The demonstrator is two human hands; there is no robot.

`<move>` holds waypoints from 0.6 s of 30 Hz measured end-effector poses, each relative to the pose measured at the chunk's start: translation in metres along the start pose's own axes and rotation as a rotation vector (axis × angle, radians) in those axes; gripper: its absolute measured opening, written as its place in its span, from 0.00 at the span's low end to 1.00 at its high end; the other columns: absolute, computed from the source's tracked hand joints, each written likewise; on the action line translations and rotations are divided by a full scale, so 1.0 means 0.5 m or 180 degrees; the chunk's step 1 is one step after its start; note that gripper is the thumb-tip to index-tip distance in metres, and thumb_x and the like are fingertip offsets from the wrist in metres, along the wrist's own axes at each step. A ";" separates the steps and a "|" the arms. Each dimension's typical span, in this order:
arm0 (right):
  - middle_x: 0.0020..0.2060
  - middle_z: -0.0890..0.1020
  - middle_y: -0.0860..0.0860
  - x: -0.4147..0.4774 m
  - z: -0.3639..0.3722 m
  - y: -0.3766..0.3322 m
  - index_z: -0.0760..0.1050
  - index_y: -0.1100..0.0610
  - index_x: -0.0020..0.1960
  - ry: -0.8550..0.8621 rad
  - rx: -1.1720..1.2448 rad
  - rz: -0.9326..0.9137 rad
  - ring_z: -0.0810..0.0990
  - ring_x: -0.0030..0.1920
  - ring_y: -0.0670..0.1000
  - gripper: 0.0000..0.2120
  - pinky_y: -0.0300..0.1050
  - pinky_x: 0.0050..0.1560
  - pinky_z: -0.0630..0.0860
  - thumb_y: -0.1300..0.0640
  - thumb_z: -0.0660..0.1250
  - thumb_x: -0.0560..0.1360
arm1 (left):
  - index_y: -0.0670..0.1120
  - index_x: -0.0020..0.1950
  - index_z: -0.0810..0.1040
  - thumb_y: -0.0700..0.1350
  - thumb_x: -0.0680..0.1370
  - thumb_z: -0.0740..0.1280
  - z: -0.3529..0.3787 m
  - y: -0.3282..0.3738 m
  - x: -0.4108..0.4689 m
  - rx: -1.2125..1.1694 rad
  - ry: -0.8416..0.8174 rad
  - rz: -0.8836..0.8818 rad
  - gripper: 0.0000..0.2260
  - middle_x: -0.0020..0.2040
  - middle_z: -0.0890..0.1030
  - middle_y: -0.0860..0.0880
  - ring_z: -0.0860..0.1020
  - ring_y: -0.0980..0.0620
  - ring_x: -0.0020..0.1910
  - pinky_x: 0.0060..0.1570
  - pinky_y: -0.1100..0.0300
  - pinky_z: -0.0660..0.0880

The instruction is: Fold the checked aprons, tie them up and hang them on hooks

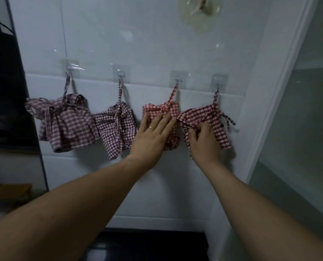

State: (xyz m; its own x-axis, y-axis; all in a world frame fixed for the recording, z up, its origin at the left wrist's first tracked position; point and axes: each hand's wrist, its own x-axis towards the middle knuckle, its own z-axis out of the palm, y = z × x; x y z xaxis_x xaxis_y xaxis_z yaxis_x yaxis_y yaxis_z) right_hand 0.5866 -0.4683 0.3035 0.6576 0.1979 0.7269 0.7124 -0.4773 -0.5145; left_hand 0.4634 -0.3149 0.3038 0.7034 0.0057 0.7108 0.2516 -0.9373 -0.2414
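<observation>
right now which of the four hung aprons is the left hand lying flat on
The bright red apron, third from the left: the left hand lies on it, fingers straight. The right hand pinches the far-right apron.

plastic bag [200, 12] top, blk bag [4, 81] L

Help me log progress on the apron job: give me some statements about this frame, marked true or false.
1. Four checked aprons hang in a row on the wall. True: the leftmost apron, second apron, bright red apron and rightmost apron.
2. The left hand lies with straight fingers on the bright red apron. True.
3. The right hand hangs idle, touching nothing. False: it pinches the rightmost apron's fabric.
4. The rightmost apron lies on the floor. False: its strap hangs from a hook.
5. The left hand wears a ring. True.
</observation>
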 end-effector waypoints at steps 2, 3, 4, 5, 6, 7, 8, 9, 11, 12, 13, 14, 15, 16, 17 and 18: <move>0.46 0.79 0.55 0.005 -0.007 -0.020 0.68 0.55 0.52 -0.0094 0.0072 0.0222 0.79 0.43 0.60 0.11 0.52 0.39 0.73 0.48 0.63 0.82 | 0.49 0.86 0.49 0.40 0.77 0.50 -0.014 -0.027 -0.015 0.0062 -0.0077 0.0041 0.35 0.86 0.50 0.49 0.48 0.46 0.85 0.81 0.38 0.39; 0.46 0.80 0.55 0.008 -0.009 -0.028 0.69 0.56 0.51 -0.0138 0.0084 0.0403 0.79 0.44 0.60 0.11 0.50 0.39 0.72 0.48 0.63 0.82 | 0.49 0.86 0.53 0.41 0.78 0.49 -0.022 -0.044 -0.021 0.0063 -0.0128 0.0115 0.34 0.86 0.49 0.49 0.47 0.45 0.85 0.80 0.38 0.38; 0.47 0.80 0.55 0.012 -0.008 -0.030 0.70 0.57 0.52 -0.0252 0.0084 0.0636 0.80 0.46 0.60 0.13 0.49 0.41 0.70 0.46 0.62 0.83 | 0.49 0.85 0.56 0.42 0.78 0.49 -0.028 -0.053 -0.026 0.0039 -0.0215 0.0182 0.32 0.86 0.48 0.49 0.47 0.45 0.85 0.80 0.38 0.38; 0.50 0.82 0.56 0.013 -0.006 -0.034 0.73 0.58 0.55 -0.0404 0.0088 0.0893 0.81 0.49 0.61 0.16 0.48 0.43 0.70 0.45 0.61 0.83 | 0.50 0.85 0.57 0.42 0.79 0.48 -0.035 -0.061 -0.032 0.0016 -0.0278 0.0245 0.32 0.86 0.48 0.49 0.46 0.44 0.85 0.80 0.38 0.37; 0.54 0.82 0.58 0.013 -0.005 -0.035 0.74 0.60 0.58 -0.0544 0.0130 0.1138 0.81 0.53 0.62 0.20 0.47 0.46 0.70 0.42 0.60 0.83 | 0.50 0.85 0.57 0.42 0.80 0.49 -0.040 -0.063 -0.035 -0.0005 -0.0315 0.0290 0.31 0.86 0.47 0.49 0.46 0.44 0.85 0.80 0.38 0.36; 0.57 0.82 0.60 0.014 -0.004 -0.033 0.75 0.61 0.62 -0.0646 0.0205 0.1332 0.81 0.56 0.63 0.24 0.47 0.47 0.70 0.41 0.59 0.83 | 0.51 0.84 0.57 0.41 0.81 0.50 -0.045 -0.064 -0.036 -0.0017 -0.0348 0.0316 0.30 0.86 0.48 0.49 0.46 0.44 0.85 0.80 0.38 0.36; 0.60 0.81 0.61 0.005 -0.004 -0.038 0.75 0.62 0.64 -0.0657 0.0272 0.1481 0.80 0.57 0.63 0.26 0.47 0.49 0.71 0.40 0.58 0.83 | 0.51 0.84 0.58 0.41 0.81 0.52 -0.051 -0.065 -0.044 -0.0070 -0.0346 0.0305 0.29 0.86 0.49 0.49 0.47 0.45 0.85 0.80 0.38 0.35; 0.62 0.80 0.61 0.001 -0.007 -0.044 0.75 0.62 0.64 -0.0567 0.0281 0.1520 0.80 0.58 0.63 0.26 0.48 0.51 0.72 0.40 0.58 0.83 | 0.51 0.84 0.59 0.40 0.82 0.54 -0.057 -0.063 -0.046 -0.0112 -0.0311 0.0299 0.29 0.86 0.51 0.48 0.48 0.45 0.85 0.80 0.38 0.35; 0.64 0.77 0.64 -0.029 -0.019 -0.063 0.74 0.64 0.64 -0.0232 -0.0004 0.1519 0.78 0.61 0.65 0.25 0.54 0.57 0.75 0.43 0.60 0.82 | 0.52 0.83 0.62 0.40 0.82 0.57 -0.067 -0.063 -0.069 -0.0276 -0.0291 0.0265 0.28 0.85 0.55 0.47 0.50 0.45 0.84 0.80 0.38 0.38; 0.65 0.75 0.65 -0.034 -0.025 -0.074 0.73 0.64 0.64 -0.0031 -0.0238 0.1469 0.76 0.62 0.66 0.24 0.56 0.60 0.75 0.44 0.62 0.81 | 0.51 0.82 0.64 0.41 0.81 0.58 -0.076 -0.066 -0.069 -0.0268 -0.0242 0.0285 0.27 0.84 0.58 0.47 0.52 0.45 0.84 0.81 0.38 0.39; 0.65 0.74 0.65 -0.060 -0.035 -0.086 0.73 0.65 0.63 0.0108 -0.0445 0.1416 0.75 0.63 0.67 0.23 0.57 0.61 0.75 0.46 0.63 0.80 | 0.50 0.80 0.67 0.41 0.81 0.59 -0.082 -0.066 -0.091 -0.0297 -0.0208 0.0285 0.26 0.83 0.61 0.46 0.55 0.44 0.83 0.81 0.38 0.41; 0.65 0.73 0.65 -0.073 -0.044 -0.100 0.72 0.65 0.62 0.0201 -0.0535 0.1385 0.74 0.63 0.66 0.22 0.57 0.62 0.74 0.48 0.64 0.79 | 0.49 0.78 0.70 0.40 0.80 0.60 -0.090 -0.070 -0.099 -0.0315 -0.0149 0.0278 0.25 0.82 0.64 0.45 0.58 0.44 0.82 0.81 0.38 0.43; 0.65 0.73 0.65 -0.087 -0.054 -0.107 0.72 0.64 0.62 0.0210 -0.0568 0.1347 0.74 0.63 0.66 0.20 0.57 0.63 0.74 0.49 0.64 0.79 | 0.49 0.77 0.72 0.40 0.79 0.62 -0.096 -0.071 -0.111 -0.0328 -0.0104 0.0265 0.25 0.80 0.67 0.45 0.62 0.44 0.81 0.81 0.39 0.45; 0.65 0.73 0.64 -0.095 -0.064 -0.118 0.73 0.64 0.61 0.0175 -0.0574 0.1326 0.74 0.63 0.65 0.19 0.56 0.63 0.73 0.49 0.64 0.79 | 0.49 0.75 0.73 0.40 0.78 0.63 -0.103 -0.074 -0.119 -0.0349 -0.0081 0.0240 0.24 0.78 0.70 0.45 0.64 0.44 0.79 0.81 0.39 0.47; 0.65 0.73 0.64 -0.110 -0.073 -0.125 0.73 0.63 0.61 0.0163 -0.0579 0.1285 0.74 0.63 0.65 0.18 0.55 0.62 0.72 0.50 0.64 0.79 | 0.49 0.74 0.74 0.41 0.78 0.64 -0.109 -0.077 -0.133 -0.0374 -0.0066 0.0240 0.23 0.76 0.71 0.45 0.66 0.44 0.77 0.80 0.40 0.49; 0.64 0.73 0.63 -0.115 -0.082 -0.133 0.73 0.63 0.60 0.0152 -0.0578 0.1243 0.74 0.63 0.64 0.17 0.54 0.61 0.72 0.51 0.64 0.79 | 0.49 0.72 0.76 0.41 0.78 0.64 -0.115 -0.080 -0.138 -0.0366 -0.0044 0.0248 0.22 0.75 0.73 0.46 0.67 0.44 0.76 0.80 0.40 0.52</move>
State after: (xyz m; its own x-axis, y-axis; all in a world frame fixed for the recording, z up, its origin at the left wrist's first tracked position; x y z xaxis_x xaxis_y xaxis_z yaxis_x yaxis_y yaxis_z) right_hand 0.4915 -0.4831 0.3143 0.8541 -0.0652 0.5160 0.3550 -0.6521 -0.6699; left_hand 0.3667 -0.2981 0.3026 0.7271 -0.0647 0.6835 0.1184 -0.9688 -0.2177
